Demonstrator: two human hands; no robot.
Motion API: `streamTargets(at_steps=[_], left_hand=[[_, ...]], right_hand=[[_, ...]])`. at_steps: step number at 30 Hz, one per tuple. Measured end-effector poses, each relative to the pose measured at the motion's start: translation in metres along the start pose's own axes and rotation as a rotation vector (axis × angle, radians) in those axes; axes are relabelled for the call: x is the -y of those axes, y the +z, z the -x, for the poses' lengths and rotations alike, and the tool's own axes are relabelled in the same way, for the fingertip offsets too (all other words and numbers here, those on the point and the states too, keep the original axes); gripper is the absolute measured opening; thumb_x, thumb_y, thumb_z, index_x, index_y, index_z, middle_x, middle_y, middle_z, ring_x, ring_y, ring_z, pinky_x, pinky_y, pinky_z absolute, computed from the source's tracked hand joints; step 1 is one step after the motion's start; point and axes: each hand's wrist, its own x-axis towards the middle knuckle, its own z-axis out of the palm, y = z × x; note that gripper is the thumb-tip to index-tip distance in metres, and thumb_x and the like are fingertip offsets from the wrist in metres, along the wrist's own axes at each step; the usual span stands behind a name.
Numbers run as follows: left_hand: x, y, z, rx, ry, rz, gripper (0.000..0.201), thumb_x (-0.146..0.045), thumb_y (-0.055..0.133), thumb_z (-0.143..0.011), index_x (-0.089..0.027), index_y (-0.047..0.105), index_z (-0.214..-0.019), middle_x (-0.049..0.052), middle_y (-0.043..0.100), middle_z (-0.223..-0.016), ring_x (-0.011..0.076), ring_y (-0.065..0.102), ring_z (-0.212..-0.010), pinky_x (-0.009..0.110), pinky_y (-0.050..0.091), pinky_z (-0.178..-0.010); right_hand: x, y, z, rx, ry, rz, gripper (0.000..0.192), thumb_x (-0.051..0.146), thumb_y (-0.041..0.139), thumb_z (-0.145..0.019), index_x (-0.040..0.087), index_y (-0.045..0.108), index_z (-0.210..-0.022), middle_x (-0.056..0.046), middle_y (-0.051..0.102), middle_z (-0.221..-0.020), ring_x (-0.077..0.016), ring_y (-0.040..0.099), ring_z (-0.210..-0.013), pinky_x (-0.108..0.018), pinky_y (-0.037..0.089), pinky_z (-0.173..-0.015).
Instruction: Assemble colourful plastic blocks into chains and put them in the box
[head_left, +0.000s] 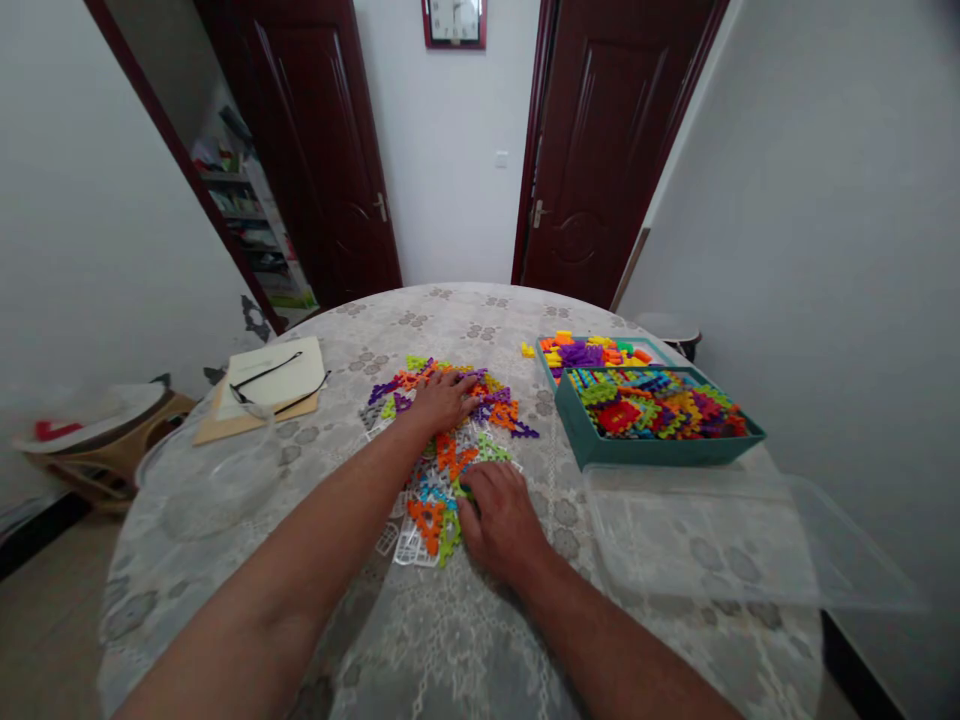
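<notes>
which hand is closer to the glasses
Left. The left hand is over the far part of the colorful pieces, to the right of the glasses; the right hand is farther right and lower in view, at the pieces' near right edge.

Peering forward and down from the head, close over the table [450, 650], lower centre, facing doors [600, 150] up top.

glasses [266, 371] lie left of the pieces [454, 457], box [652, 452] right.
</notes>
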Motion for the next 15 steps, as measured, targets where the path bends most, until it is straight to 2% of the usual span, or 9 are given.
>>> streamTargets(at_steps=[5,9,15], left_hand=[[0.007,-0.003,0.019,0.02,0.06,0.018,0.058,-0.063,0.052,-0.102,-0.038,0.055,-0.154,0.016,0.057,-0.156,0.041,0.052,-0.143,0.064,0.039,-0.115],[0.027,-0.009,0.039,0.015,0.049,-0.038,0.053,-0.058,0.048,-0.104,-0.031,0.062,-0.147,0.016,0.057,-0.156,0.0398,0.052,-0.143,0.062,0.039,-0.116],[0.04,-0.017,0.065,-0.038,0.085,-0.097,0.063,-0.061,0.043,-0.104,-0.024,0.057,-0.152,0.019,0.057,-0.156,0.0388,0.053,-0.142,0.057,0.041,-0.117]], right_hand=[[-0.001,0.001,0.0,0.011,0.006,0.01,0.021,0.02,0.065,-0.094,0.023,0.064,-0.115,-0.01,0.069,-0.117,-0.0276,0.06,-0.114,-0.051,0.041,-0.112],[0.001,0.0,-0.003,0.02,0.017,0.035,0.019,0.021,0.067,-0.094,0.022,0.064,-0.113,-0.009,0.069,-0.116,-0.0269,0.06,-0.113,-0.048,0.041,-0.112],[0.004,-0.005,-0.007,0.043,-0.022,0.08,0.018,0.023,0.065,-0.096,0.021,0.064,-0.115,-0.009,0.069,-0.114,-0.0251,0.06,-0.114,-0.044,0.043,-0.11]])
